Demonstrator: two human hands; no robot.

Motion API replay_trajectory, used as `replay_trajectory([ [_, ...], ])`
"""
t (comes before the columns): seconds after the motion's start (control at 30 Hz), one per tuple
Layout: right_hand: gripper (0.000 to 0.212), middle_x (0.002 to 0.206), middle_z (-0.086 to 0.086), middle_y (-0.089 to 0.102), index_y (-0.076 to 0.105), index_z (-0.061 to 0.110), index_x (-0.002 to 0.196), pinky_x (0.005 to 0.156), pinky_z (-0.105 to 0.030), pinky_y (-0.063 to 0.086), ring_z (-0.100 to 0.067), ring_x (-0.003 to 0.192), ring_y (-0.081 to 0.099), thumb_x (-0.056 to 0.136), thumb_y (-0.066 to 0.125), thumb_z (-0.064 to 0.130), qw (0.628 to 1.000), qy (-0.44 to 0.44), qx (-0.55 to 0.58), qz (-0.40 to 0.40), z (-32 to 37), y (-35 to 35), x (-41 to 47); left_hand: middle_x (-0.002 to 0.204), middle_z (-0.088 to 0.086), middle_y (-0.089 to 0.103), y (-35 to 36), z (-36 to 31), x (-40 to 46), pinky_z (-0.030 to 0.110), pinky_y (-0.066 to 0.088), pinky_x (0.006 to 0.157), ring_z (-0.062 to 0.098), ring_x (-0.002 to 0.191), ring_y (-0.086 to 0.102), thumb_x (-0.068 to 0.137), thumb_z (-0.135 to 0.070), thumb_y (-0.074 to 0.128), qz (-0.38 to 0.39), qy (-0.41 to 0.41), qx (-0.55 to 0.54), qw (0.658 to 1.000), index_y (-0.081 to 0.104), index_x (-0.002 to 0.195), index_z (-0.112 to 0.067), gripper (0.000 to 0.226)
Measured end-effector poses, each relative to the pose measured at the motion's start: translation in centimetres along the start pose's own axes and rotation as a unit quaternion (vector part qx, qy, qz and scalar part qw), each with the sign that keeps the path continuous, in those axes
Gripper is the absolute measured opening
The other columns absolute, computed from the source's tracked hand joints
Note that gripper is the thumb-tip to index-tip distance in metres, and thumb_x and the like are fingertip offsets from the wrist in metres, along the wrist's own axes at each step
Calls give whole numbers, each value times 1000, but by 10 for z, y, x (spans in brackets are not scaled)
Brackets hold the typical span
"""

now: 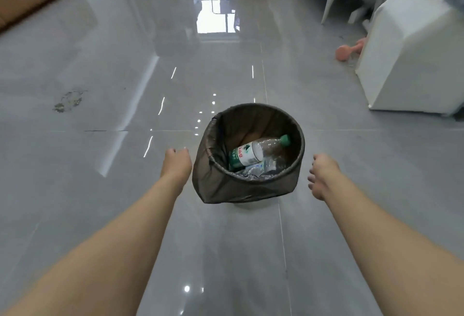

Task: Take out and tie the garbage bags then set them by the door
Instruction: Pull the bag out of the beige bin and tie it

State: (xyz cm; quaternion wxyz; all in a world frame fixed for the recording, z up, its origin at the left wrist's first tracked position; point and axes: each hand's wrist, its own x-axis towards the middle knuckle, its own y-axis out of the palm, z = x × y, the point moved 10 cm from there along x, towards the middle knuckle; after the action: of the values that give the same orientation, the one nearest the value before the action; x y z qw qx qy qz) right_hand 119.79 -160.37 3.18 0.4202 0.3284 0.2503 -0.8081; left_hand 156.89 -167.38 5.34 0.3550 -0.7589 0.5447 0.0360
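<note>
Both the left hand (176, 162) and right hand (322, 175) reach down with loosely curled fingers grasping nothing, the dark garbage bag (226, 185) between them still lining its bin, a plastic bottle (253, 152) inside, so lifting, tying and carrying all remain.

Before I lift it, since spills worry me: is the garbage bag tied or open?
Open: the garbage bag is folded over the bin rim, a plastic bottle visible inside.

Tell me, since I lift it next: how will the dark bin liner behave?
The thin dark plastic garbage bag looks floppy; its folded-over edge hangs loose. Probably light: inside shows mainly a clear plastic bottle with a green cap. The glossy film may slip.
</note>
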Motion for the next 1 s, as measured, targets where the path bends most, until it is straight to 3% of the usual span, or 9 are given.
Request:
replay_trajectory([
  [0.1,51,147,-11,43,40,9,143,109,-44,35,-30,130,45,98,40,31,1000,15,-2,2,-29,0,10,114,7,45,22,26,17,35,35,83,23,99,41,98,-31,35,45,-58,-95,993,40,141,-6,49],
  [0.17,53,142,-10,46,43,11,141,102,-42,38,-30,121,50,95,43,37,998,52,-16,-6,-58,-4,8,129,7,46,34,59,5,39,36,91,27,107,45,99,-36,34,69,-140,-152,976,34,144,-11,52],
  [0.23,55,142,-14,45,41,10,141,106,-43,36,-32,124,48,94,44,38,996,84,-20,1,-78,-4,6,138,14,48,43,86,-7,46,32,106,33,120,51,99,-39,30,100,-192,-184,959,29,147,-16,53],
  [0.4,59,148,-22,39,28,10,149,112,-49,29,-39,134,41,98,40,37,994,104,14,26,-75,6,28,126,21,56,42,76,14,54,35,108,37,101,62,101,-33,31,178,-186,-224,940,14,151,-7,59],
  [0.57,52,126,-20,59,32,9,143,109,-48,34,-35,108,62,97,40,30,995,67,31,66,-56,21,16,118,17,62,38,67,9,54,45,98,31,98,65,97,-28,42,214,-152,-245,933,20,147,-4,60],
  [0.7,29,95,-4,67,58,9,110,89,-38,45,-18,74,62,94,44,28,994,85,34,59,-64,20,26,96,14,65,46,73,2,46,56,71,28,83,66,93,-25,49,247,-182,-210,928,49,122,-2,37],
  [0.8,21,65,3,50,53,17,73,66,-32,48,-13,48,39,91,45,24,996,81,12,43,-62,20,24,83,12,67,47,47,0,34,59,53,23,71,68,93,-19,51,277,-156,-235,919,59,93,-5,16],
  [0.9,21,57,5,40,47,21,65,51,-24,43,-10,34,24,86,46,22,1000,23,-21,6,-32,12,14,64,10,69,46,13,-8,26,58,50,18,52,68,93,-10,49,299,-123,-265,909,60,81,-3,18],
  [1.0,19,56,3,38,45,20,65,50,-24,40,-11,35,24,83,40,16,998,-34,-44,-9,-6,13,1,65,7,65,46,-5,-10,21,56,47,14,47,65,92,-5,49,293,-117,-279,907,57,79,-3,15],
])
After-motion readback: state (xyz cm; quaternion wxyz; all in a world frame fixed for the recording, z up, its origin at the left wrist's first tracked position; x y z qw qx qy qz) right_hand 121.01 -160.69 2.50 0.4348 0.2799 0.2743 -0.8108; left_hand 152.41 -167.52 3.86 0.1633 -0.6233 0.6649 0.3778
